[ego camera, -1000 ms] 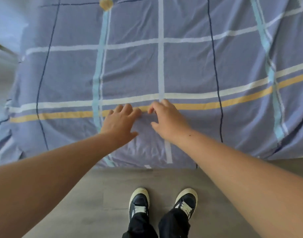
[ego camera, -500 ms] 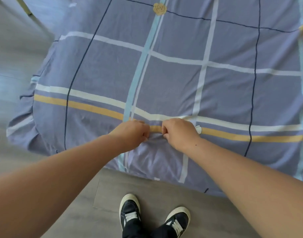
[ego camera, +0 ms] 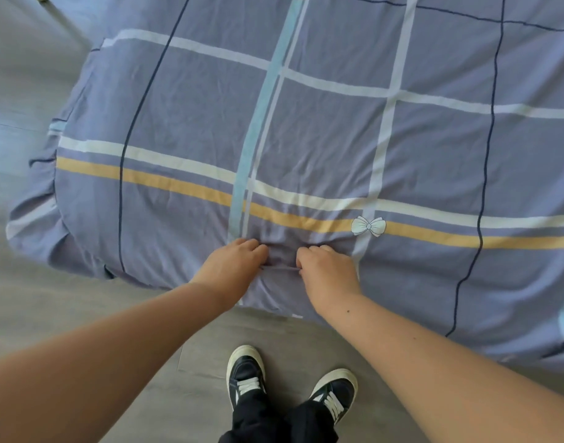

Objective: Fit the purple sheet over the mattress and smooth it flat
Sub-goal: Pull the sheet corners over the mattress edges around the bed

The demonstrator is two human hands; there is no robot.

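both hands, left hand (ego camera: 234,266) and right hand (ego camera: 325,270), pinch the purple sheet (ego camera: 322,135) above grey floor (ego camera: 82,314).

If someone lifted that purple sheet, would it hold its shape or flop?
Probably floppy: the purple sheet bunches into folds where the left hand and right hand pinch it. Likely light, since a mere pinch gathers it. It seems to crease easily; fine wrinkles cover its top.
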